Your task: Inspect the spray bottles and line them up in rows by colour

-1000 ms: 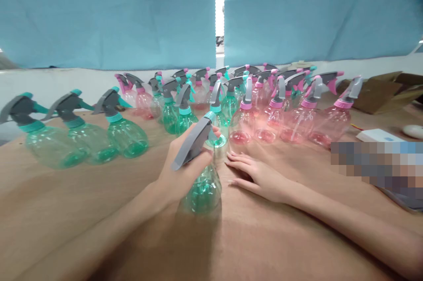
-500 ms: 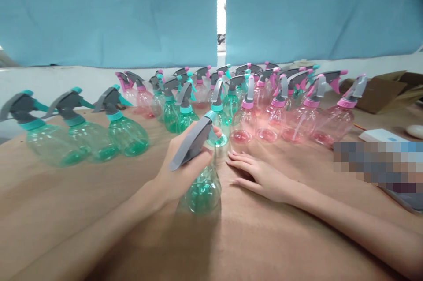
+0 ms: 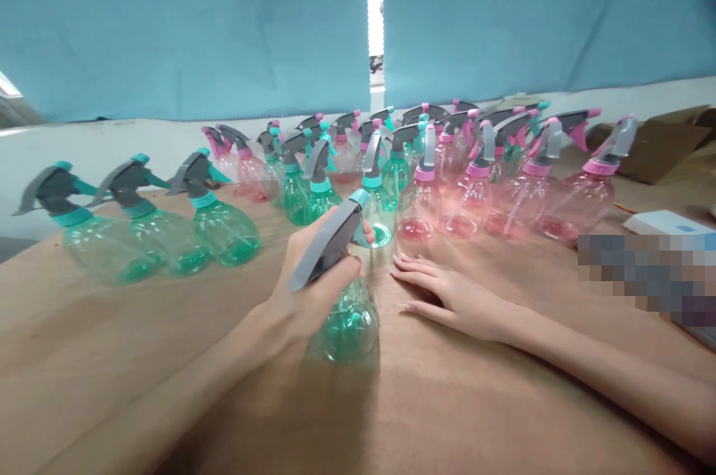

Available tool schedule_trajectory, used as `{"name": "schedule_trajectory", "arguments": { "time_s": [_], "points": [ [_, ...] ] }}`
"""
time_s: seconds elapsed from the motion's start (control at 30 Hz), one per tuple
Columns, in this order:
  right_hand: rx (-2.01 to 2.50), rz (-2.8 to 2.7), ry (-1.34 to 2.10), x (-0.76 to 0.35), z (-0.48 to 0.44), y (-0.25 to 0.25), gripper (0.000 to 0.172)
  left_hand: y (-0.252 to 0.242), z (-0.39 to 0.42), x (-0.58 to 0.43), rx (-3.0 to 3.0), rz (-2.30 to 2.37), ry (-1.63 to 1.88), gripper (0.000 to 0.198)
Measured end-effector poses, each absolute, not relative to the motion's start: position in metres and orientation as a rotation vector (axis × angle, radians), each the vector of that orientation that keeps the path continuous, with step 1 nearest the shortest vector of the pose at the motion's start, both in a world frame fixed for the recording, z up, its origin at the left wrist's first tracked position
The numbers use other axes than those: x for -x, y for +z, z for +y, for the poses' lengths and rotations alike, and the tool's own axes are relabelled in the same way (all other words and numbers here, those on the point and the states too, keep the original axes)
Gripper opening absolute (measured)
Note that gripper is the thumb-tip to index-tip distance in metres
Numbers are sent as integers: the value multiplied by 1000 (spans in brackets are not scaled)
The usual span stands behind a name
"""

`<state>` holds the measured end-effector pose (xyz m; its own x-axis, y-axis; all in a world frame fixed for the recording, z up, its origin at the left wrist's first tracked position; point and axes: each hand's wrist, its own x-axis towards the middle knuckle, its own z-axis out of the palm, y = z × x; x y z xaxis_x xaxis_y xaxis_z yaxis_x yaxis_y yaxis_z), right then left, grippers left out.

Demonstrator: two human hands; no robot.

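My left hand [image 3: 310, 288] is wrapped round the neck of a clear green spray bottle [image 3: 351, 326] with a grey and turquoise trigger head. The bottle stands on the wooden table, and the hand hides its collar. My right hand [image 3: 447, 292] lies on the tabletop with its fingers stretched out, holding nothing. Just beyond its fingertips are pink spray bottles [image 3: 417, 210] with grey and pink heads. Behind the held bottle stand more green spray bottles [image 3: 321, 195].
On the left, three green spray bottles [image 3: 227, 233] stand in a row. A brown cardboard box [image 3: 652, 147] sits at the back right, with a white box [image 3: 660, 223] nearer. A blurred-out object [image 3: 632, 270] lies at the right edge. Blue cloth [image 3: 184, 27] hangs behind.
The view has shifted and tilted slightly, so the bottles appear a little farther right. My left hand keeps its hold on the green spray bottle; my right hand stays flat on the table.
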<state>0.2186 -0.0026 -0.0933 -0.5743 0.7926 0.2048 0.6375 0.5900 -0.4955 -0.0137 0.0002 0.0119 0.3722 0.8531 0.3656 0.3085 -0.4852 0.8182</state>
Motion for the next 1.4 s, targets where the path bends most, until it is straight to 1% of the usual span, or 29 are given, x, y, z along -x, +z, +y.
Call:
{"name": "schedule_trajectory", "arguments": {
  "time_s": [0.37,0.73,0.83,1.13,1.4],
  "points": [
    [1151,-2420,518,-220,-2,-94,59,10,3,15,-1988,932,1123,9],
    [1128,-2414,498,-220,-2,-94,57,13,-2,11,-1905,976,1117,36],
    [1112,-2398,503,-220,-2,-95,56,11,-1,10,-1895,972,1128,40],
    [1151,-2429,501,-218,-3,-93,58,10,0,8,-1920,966,1163,36],
    [1125,-2406,498,-219,-3,-95,56,8,-3,11,-1948,1039,1161,30]
  ]
}}
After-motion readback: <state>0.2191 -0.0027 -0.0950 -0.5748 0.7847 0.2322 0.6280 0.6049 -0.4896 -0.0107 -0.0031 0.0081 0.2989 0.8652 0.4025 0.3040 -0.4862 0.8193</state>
